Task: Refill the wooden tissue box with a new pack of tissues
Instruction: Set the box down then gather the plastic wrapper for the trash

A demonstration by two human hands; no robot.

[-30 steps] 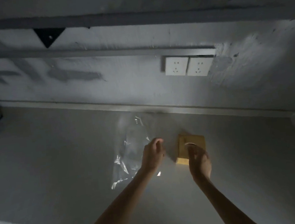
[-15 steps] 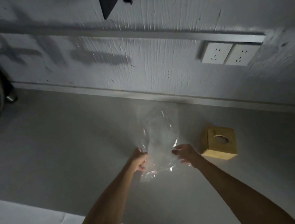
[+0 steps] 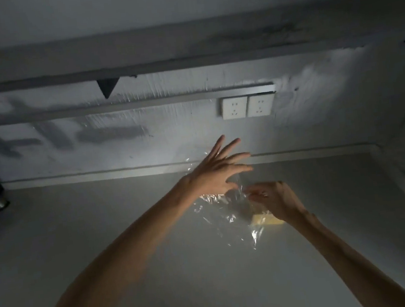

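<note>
1. The wooden tissue box (image 3: 267, 220) sits on the grey surface (image 3: 104, 227), right of centre, near the back wall. Only a yellow corner of it shows; the right hand and a clear plastic bag (image 3: 228, 216) cover the rest.
2. No pack of tissues is visible in this view. Whether the box holds any tissues cannot be told, since its opening is hidden.
3. The clear plastic bag lies crumpled over and beside the box, and extends left and toward the camera from it.
4. The right hand (image 3: 275, 200) rests above the box with its fingertips drawn together on a fold of the plastic. It appears to be pinching the film.
5. The left hand (image 3: 219, 170) is spread flat, fingers apart, above the far edge of the plastic. It grips nothing; whether the palm touches the film cannot be told.
6. Progress, as a judgement: the task is at an early stage. The work in hand concerns the wrapping only. Still to do: bring a new pack, open the box, load the pack, close the box.
7. Two white wall sockets (image 3: 248, 106) are mounted on the wall behind, under a rail. Dark smears mark the wall at left.
8. No brand, label or readable writing is visible on any item.
</note>
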